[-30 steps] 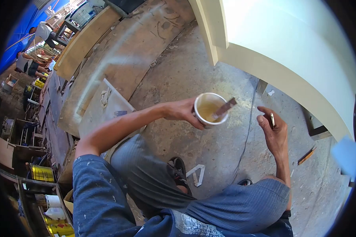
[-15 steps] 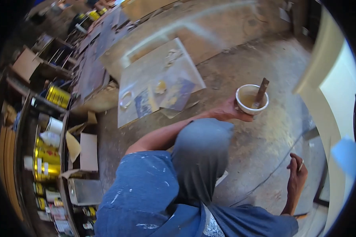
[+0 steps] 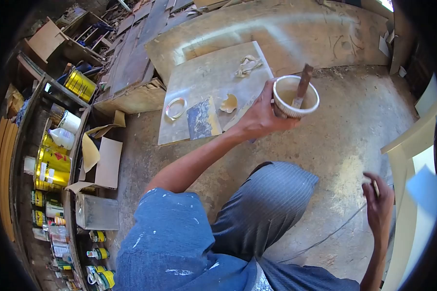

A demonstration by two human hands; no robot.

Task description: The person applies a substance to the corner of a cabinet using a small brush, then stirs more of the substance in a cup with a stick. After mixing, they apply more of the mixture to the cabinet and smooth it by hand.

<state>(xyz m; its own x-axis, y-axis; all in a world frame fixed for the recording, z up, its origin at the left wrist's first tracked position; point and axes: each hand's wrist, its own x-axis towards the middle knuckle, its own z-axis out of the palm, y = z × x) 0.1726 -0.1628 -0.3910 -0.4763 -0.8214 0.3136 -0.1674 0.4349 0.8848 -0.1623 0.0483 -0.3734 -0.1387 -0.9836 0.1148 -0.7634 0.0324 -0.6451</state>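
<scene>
My left hand (image 3: 264,116) is wrapped round a white ribbed cup (image 3: 291,110), held out over the floor. A brown-handled brush or stick (image 3: 303,83) leans in the cup, its lower end in a pale liquid. Over at the right, my right hand (image 3: 379,196) is raised beside a cream panel, with a small thin light object (image 3: 376,188) between its curled fingers. Beyond the cup lies a grey board (image 3: 199,80) bearing a tape roll (image 3: 176,108), a blue-and-yellow stained sheet (image 3: 203,119), a yellowish scrap (image 3: 228,103) and a crumpled cloth (image 3: 248,66).
Shelves with yellow cans (image 3: 53,167) stand along the left, next to an open cardboard box (image 3: 108,162) and a grey metal container (image 3: 97,212). A long wooden panel (image 3: 320,36) rests behind the board. The cream panel (image 3: 408,145) stands at right; a cable (image 3: 325,236) crosses the floor.
My left hand and the cup appear larger and slightly higher and further left in view. The view has shifted, and my raised knee shows more to the right. My right hand has moved slightly up and right.
</scene>
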